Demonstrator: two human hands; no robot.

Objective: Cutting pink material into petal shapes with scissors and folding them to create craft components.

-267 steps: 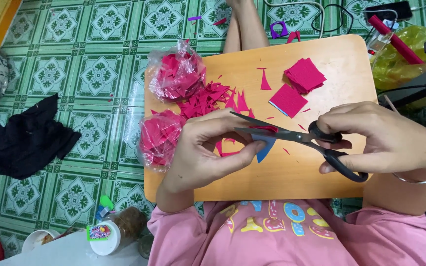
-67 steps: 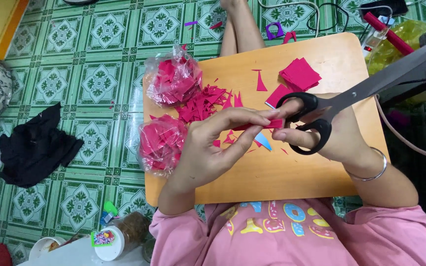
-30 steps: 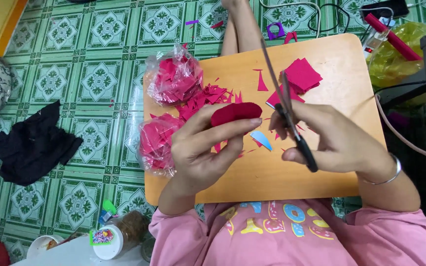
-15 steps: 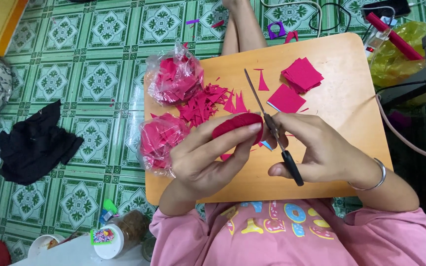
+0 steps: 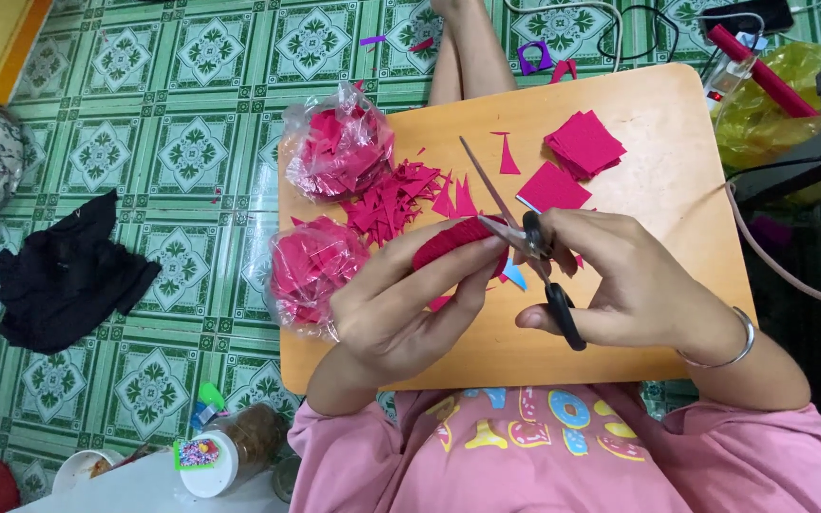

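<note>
1. Pink paper piece [image 5: 453, 242], folded, sits pinched between the fingers of the left hand [image 5: 401, 304] above the wooden board [image 5: 677, 142].
2. Black-handled scissors [image 5: 525, 237] are gripped by the right hand [image 5: 634, 280], fingers closed through the loops, blades pointing away over the paper's edge.
3. Cutting well here likely means keeping left fingertips clear of the blades and turning the paper, not the scissors.
4. Pink scraps [image 5: 391, 199], two filled plastic bags [image 5: 334, 147] and stacked pink squares [image 5: 583, 144] lie nearby.
</note>
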